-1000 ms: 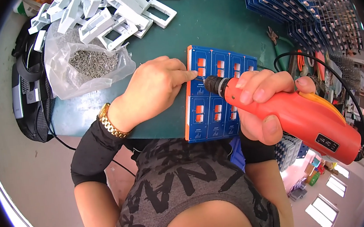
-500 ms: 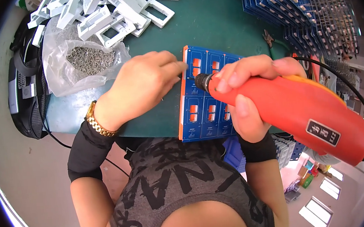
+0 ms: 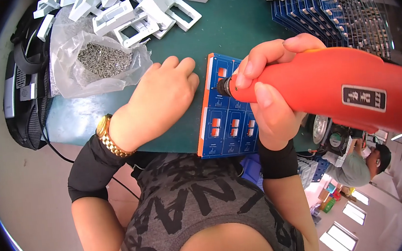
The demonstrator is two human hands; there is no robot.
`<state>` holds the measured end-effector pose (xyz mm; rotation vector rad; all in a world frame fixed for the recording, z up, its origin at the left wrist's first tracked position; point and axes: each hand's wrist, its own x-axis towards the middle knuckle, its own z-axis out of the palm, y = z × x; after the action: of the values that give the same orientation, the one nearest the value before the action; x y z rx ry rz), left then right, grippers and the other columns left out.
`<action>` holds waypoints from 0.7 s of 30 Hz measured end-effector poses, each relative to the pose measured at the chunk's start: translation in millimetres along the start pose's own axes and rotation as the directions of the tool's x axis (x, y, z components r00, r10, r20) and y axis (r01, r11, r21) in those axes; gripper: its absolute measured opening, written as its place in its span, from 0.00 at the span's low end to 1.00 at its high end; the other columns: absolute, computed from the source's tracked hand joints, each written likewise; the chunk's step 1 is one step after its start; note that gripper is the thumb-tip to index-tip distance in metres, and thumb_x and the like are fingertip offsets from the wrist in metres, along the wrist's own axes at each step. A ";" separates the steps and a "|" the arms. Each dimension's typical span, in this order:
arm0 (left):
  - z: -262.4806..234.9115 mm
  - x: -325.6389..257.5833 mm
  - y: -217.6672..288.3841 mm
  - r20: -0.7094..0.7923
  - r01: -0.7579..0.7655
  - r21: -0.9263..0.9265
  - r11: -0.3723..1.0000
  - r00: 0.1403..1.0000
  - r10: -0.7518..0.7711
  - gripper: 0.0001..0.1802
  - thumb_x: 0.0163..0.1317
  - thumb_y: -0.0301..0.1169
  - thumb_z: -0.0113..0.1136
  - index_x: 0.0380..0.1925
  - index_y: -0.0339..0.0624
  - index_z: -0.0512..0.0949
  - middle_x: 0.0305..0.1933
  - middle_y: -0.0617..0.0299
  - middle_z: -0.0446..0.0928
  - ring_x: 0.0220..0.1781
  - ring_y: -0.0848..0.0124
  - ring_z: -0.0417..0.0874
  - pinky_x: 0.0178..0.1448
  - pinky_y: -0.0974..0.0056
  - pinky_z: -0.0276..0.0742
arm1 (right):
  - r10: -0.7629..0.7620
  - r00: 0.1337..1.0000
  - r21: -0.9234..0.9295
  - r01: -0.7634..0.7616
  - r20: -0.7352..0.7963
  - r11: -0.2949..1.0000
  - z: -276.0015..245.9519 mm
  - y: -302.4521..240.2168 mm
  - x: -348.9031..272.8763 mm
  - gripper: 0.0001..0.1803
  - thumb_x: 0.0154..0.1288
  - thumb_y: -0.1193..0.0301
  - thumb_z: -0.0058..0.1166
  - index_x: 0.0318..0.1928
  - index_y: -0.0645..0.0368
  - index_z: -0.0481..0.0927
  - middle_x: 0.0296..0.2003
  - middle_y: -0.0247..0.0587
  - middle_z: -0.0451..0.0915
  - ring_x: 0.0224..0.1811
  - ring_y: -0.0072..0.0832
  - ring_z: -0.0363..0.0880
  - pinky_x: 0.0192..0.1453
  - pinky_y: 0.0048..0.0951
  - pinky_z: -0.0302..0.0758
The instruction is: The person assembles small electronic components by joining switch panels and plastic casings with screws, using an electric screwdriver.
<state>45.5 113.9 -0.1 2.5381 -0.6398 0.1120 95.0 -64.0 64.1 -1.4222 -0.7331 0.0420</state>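
Observation:
My right hand grips a red electric screwdriver by its front end, with fingers and thumb around the body. Its black nose is over the upper left part of a blue panel; whether the tip touches is hidden. This panel has an orange edge and rows of small paired openings showing orange and white. To its left, my left hand is back up and apart from it, fingers curled under. Whatever those fingers hold is out of sight. Beyond this hand, a clear plastic bag holds many small screws.
White plastic frames are heaped along the far side of the green table. Stacked blue boards stand at the far right. A black bag lies at the left, with a cable below. Another person is at the lower right.
My left hand has drawn back from the panel's edge, its fingers curling in. The screwdriver has swung more level, its rear end rising. Another person now shows at the right as the view shifts.

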 end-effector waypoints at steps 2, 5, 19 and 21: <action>1.7 -0.5 4.1 -0.001 -0.010 0.210 0.978 1.000 0.010 0.03 0.52 0.29 0.56 0.25 0.43 0.73 0.32 0.62 0.71 0.37 0.63 0.76 0.41 0.61 0.74 | 0.003 1.000 -0.017 -0.002 0.026 1.000 -2.9 0.6 -1.0 0.31 0.58 0.74 0.57 0.60 0.56 0.59 0.35 0.48 0.74 0.32 0.30 0.76 0.42 0.34 0.77; 6.1 1.3 -2.5 -0.137 0.055 -0.038 0.998 0.989 -0.060 0.07 0.52 0.22 0.59 0.30 0.40 0.71 0.34 0.57 0.70 0.39 0.58 0.75 0.43 0.57 0.72 | 0.007 0.999 0.014 -0.008 0.032 1.000 -4.3 0.0 -4.8 0.32 0.58 0.74 0.58 0.61 0.55 0.59 0.36 0.48 0.74 0.31 0.30 0.75 0.42 0.34 0.77; 18.7 4.5 8.6 -0.101 -0.044 -0.565 0.824 0.995 -0.017 0.08 0.53 0.21 0.68 0.31 0.38 0.78 0.34 0.58 0.77 0.35 0.60 0.80 0.39 0.62 0.77 | -0.177 0.984 0.242 0.169 0.013 0.955 -33.6 -12.4 -22.8 0.37 0.58 0.70 0.59 0.66 0.56 0.57 0.35 0.42 0.73 0.30 0.31 0.75 0.42 0.38 0.73; 22.2 5.1 12.2 -0.161 -0.125 -0.522 0.844 0.986 0.046 0.09 0.51 0.22 0.68 0.31 0.39 0.78 0.35 0.59 0.76 0.35 0.59 0.80 0.40 0.62 0.77 | -0.156 0.985 0.286 0.171 -0.073 0.943 -35.3 -24.3 -36.6 0.36 0.59 0.71 0.61 0.65 0.54 0.57 0.35 0.42 0.75 0.31 0.32 0.76 0.42 0.39 0.76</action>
<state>43.5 91.4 -12.6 1.9454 -0.6254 0.1255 73.8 -115.7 71.1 -1.0740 -0.7679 -0.0141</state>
